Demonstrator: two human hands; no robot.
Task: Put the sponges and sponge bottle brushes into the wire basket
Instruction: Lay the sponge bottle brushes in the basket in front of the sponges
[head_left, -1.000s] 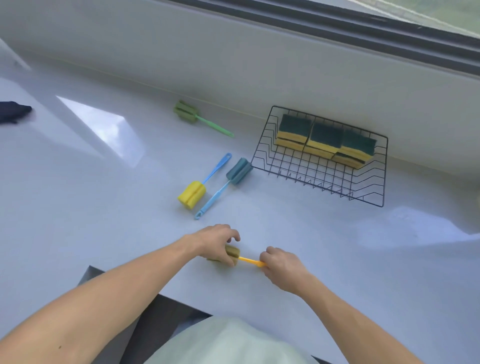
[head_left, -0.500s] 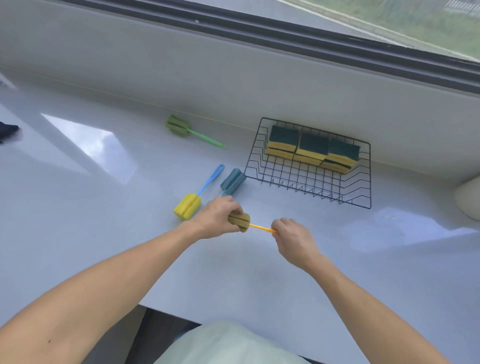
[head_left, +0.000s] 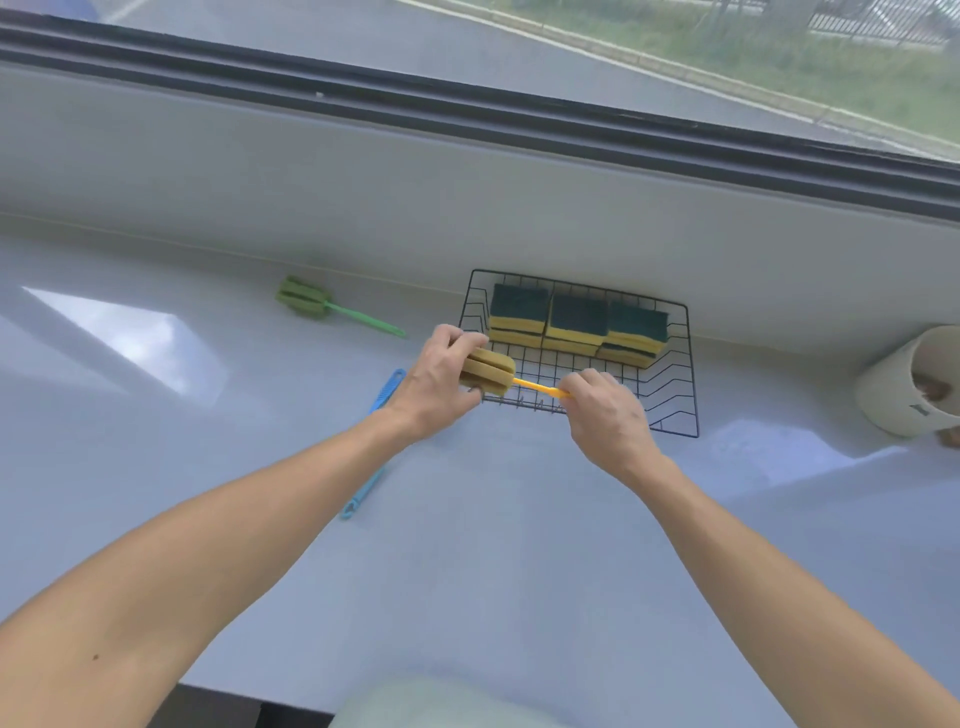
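An orange-handled bottle brush (head_left: 488, 372) with a tan sponge head hangs over the front left edge of the black wire basket (head_left: 688, 364). My left hand (head_left: 434, 387) grips its sponge head and my right hand (head_left: 608, 413) pinches its thin handle. Three green-and-yellow sponges (head_left: 576, 327) stand in a row along the basket's back. A green bottle brush (head_left: 311, 304) lies on the counter to the left. Two blue brush handles (head_left: 387, 397) show beside my left forearm, which hides their sponge heads.
The white counter (head_left: 493, 545) runs under a window ledge and dark window frame. A cream mug (head_left: 906, 387) lies on its side at the far right. Sunlight patches fall on the left and right of the counter.
Both hands have lifted the orange-handled brush off the counter and carried it forward and right, up to the basket's front left edge. My view has tilted up toward the window.
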